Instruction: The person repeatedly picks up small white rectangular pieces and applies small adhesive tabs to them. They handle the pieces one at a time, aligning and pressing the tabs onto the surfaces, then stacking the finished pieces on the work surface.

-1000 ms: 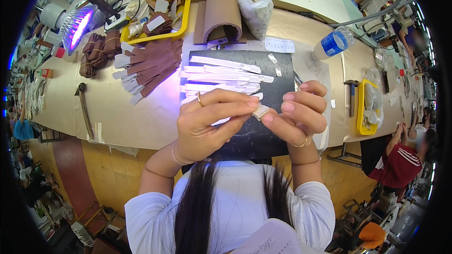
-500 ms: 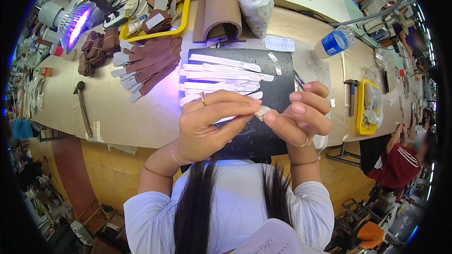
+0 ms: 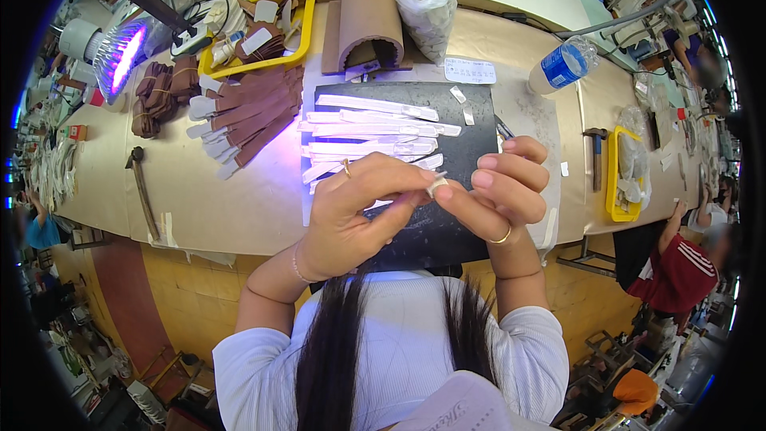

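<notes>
Right in front of me, the left hand pinches a small, pale, block-like piece between thumb and fingers, above the smooth black rectangular mat on the bench. Its bare end faces the right hand, whose nearest fingertip meets it; whether that one grips, I can't tell. Fingers hide the piece's long axis. Beyond, long flat white strips lie roughly left to right.
</notes>
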{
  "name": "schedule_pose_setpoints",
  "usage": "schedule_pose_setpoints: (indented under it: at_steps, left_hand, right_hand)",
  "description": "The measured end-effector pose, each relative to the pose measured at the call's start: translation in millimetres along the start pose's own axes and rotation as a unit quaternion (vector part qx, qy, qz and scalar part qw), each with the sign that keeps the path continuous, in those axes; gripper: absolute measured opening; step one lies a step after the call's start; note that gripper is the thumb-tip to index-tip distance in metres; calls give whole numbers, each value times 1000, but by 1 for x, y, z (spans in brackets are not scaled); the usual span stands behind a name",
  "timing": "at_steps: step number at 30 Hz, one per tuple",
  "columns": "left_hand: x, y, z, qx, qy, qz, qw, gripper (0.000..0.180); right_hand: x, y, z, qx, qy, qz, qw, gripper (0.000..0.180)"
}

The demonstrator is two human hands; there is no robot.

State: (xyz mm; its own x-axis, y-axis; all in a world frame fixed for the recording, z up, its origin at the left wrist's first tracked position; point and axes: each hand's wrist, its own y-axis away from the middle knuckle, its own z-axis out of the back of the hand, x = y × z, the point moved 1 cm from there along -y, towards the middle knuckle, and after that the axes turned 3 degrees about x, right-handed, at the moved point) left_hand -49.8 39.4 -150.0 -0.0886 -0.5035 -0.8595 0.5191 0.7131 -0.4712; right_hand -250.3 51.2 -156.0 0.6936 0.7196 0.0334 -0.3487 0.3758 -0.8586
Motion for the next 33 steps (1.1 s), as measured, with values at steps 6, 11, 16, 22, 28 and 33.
schedule_pose_setpoints:
  at_steps: [6, 11, 16, 22, 28, 33]
  left_hand:
    - [-2, 3, -11, -84, 126, 114, 982, 27]
    - [14, -2, -8, -20, 135, 157, 978, 22]
    - [53, 4, -11, -127, 284, 296, 903, 18]
    - [66, 14, -17, -125, 268, 283, 912, 30]
    - [56, 8, -18, -123, 279, 345, 888, 30]
    - [55, 11, -20, -111, 273, 328, 897, 26]
  right_hand:
    - [0, 3, 2, 37, -6, -12, 999, 37]
    - [-9, 16, -1, 25, -53, 4, 998, 28]
    - [-30, 40, 4, -7, -266, -384, 884, 14]
    - [-80, 87, 0, 233, -182, -583, 757, 8]
    - [-71, 92, -9, 244, 36, -400, 883, 9]
    - [-28, 42, -1, 137, -237, -431, 860, 17]
